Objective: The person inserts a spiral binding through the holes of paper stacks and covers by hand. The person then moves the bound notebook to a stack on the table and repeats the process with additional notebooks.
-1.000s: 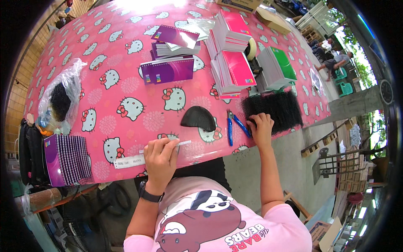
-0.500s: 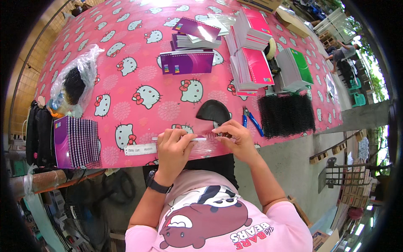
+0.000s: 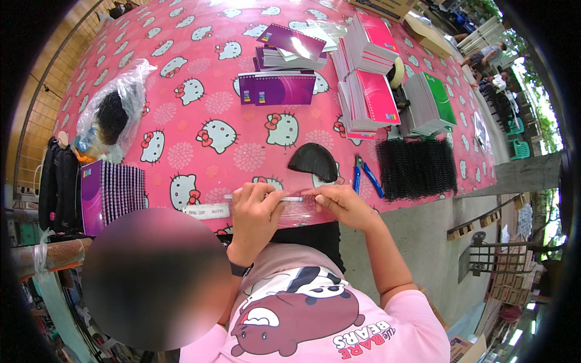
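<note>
Left hand (image 3: 257, 209) is gripping a white strip (image 3: 293, 198), fingers closed around it. Right hand (image 3: 340, 202) is pinching a coil (image 3: 310, 198) at the strip's right end, thumb and forefinger nearly together. Strip is lying just inside the table's front edge (image 3: 299, 220). Beyond, bare cloth (image 3: 245, 130) is stretching to the purple notebooks (image 3: 278, 89). Half-disc (image 3: 315, 162) is bounding the right hand's far side; cutters (image 3: 373, 181) are lying to its right.
</note>
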`<state>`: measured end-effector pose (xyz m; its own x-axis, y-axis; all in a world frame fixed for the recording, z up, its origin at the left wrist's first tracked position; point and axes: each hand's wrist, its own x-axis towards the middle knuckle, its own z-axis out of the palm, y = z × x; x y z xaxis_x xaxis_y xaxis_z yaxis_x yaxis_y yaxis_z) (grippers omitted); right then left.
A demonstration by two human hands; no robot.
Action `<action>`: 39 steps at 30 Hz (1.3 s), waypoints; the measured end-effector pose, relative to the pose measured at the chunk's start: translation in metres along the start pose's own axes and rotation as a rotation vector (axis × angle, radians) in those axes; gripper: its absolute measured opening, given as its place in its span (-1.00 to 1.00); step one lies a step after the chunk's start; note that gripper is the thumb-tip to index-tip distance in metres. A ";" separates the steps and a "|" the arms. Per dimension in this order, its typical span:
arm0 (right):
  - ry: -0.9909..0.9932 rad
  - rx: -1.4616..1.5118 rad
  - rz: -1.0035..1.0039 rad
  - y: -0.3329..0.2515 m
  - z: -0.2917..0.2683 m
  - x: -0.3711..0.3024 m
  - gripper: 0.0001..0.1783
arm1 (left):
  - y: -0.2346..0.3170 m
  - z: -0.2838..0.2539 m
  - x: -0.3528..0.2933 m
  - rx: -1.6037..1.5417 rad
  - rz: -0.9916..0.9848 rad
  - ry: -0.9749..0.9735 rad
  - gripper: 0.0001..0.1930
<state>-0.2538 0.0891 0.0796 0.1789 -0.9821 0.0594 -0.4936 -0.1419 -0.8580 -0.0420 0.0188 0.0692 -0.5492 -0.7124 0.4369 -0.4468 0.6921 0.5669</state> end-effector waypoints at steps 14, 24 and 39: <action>-0.046 -0.458 -0.189 0.034 -0.022 0.052 -0.62 | 0.009 0.000 0.000 0.094 0.122 -0.169 -0.74; 0.004 -0.443 -0.144 0.048 -0.002 0.051 -0.17 | 0.007 -0.009 0.008 -0.123 0.154 -0.181 -0.80; -0.200 0.926 -0.008 0.037 -0.007 0.010 -0.39 | -0.021 -0.006 0.001 -0.009 0.084 -0.067 -0.75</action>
<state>-0.2763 0.0729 0.0518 0.3640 -0.9299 0.0519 0.3647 0.0910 -0.9267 -0.0287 0.0030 0.0616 -0.6304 -0.6427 0.4353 -0.3914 0.7475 0.5368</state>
